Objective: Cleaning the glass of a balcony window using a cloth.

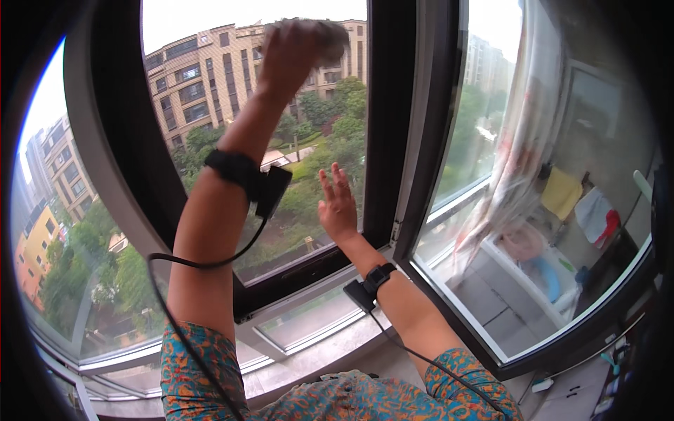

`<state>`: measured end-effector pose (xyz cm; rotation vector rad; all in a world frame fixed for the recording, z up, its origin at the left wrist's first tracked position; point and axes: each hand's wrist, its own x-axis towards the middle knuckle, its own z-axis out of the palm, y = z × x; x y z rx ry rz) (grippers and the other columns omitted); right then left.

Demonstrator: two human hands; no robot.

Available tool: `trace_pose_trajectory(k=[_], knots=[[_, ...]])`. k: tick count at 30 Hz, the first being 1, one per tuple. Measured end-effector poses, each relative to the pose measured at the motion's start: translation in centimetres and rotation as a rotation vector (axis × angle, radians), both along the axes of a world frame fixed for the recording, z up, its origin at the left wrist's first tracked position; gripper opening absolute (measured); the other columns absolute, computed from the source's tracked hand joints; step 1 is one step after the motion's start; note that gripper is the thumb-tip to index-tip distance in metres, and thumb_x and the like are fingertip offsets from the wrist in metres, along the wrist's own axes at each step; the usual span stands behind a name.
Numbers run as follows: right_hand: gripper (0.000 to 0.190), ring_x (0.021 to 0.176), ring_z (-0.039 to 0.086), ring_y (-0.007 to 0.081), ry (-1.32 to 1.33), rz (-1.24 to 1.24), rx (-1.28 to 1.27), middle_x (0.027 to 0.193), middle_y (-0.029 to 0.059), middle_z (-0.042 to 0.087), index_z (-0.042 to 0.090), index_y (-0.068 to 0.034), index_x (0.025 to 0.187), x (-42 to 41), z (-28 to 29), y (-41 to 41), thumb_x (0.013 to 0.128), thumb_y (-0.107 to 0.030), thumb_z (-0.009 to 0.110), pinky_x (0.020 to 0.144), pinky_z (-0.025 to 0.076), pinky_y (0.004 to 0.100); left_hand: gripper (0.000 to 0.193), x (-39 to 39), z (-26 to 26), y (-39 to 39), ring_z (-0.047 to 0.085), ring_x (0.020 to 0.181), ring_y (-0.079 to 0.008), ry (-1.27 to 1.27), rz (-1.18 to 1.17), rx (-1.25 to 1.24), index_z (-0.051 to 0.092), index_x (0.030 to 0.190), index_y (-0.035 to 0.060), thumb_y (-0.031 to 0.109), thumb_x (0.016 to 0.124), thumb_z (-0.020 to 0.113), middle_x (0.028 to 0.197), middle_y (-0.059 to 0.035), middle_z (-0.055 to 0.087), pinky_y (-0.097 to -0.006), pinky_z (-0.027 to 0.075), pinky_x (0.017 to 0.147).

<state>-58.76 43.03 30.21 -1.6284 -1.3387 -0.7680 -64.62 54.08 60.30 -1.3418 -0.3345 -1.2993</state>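
Note:
My left hand (287,58) is raised high before the window (253,210), gripping a dark grey cloth (333,43). Motion blurs both the hand and the cloth, so the exact grip is unclear. Lower and to the right, my right hand (338,208) holds nothing; its fingers are extended and apart, pointing up. Whether its palm touches the pane cannot be told. A dark window frame (389,121) surrounds this part of the window. Each forearm wears a black strap with a small box, and a black cable (200,266) hangs from the left one.
An open dark-framed sash (439,173) angles inward on the right. In its glass appear a curtain (505,184), a yellow cloth (562,193) and a white basin (532,294). A pale sill (316,352) runs below. Buildings (195,79) and trees (337,110) lie outside.

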Motion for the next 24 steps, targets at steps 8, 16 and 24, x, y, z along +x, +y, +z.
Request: trace_pose_trajectory(k=[8,16,24], knots=[[0.074,0.141,0.028,0.0288,-0.088,0.009,-0.081,0.156,0.0084,0.022,0.033,-0.021,0.147,3.3,-1.3,-1.9,0.079,-0.005,0.06,0.108,0.034,0.0418,0.03,7.7,-4.2,-3.5,0.051,0.105,-0.0238,0.049,-0.084,-0.204,0.06,0.111,0.0155,0.019,0.08,0.062,0.111,-0.004,0.054,-0.0479,0.038,0.094],[0.058,0.13,0.04,0.0372,0.031,0.013,-0.034,0.14,0.0201,0.039,0.046,-0.008,0.131,4.6,-9.6,-0.4,0.075,-0.006,0.063,0.1,0.039,0.0459,0.043,9.5,-25.3,-4.8,0.04,0.127,-0.0322,0.445,-0.17,-0.357,0.06,0.12,0.0079,0.021,0.079,0.058,0.125,-0.0102,0.048,-0.0505,0.034,0.106],[0.041,0.11,0.053,0.0349,0.108,0.033,0.003,0.129,0.0177,0.048,0.059,-0.006,0.115,2.5,-13.7,-3.3,0.074,-0.001,0.06,0.091,0.045,0.0443,0.039,7.5,-25.8,-4.5,0.047,0.117,-0.032,0.535,-0.444,-0.424,0.061,0.116,0.0135,0.017,0.077,0.058,0.119,-0.01,0.05,-0.0494,0.039,0.098]])
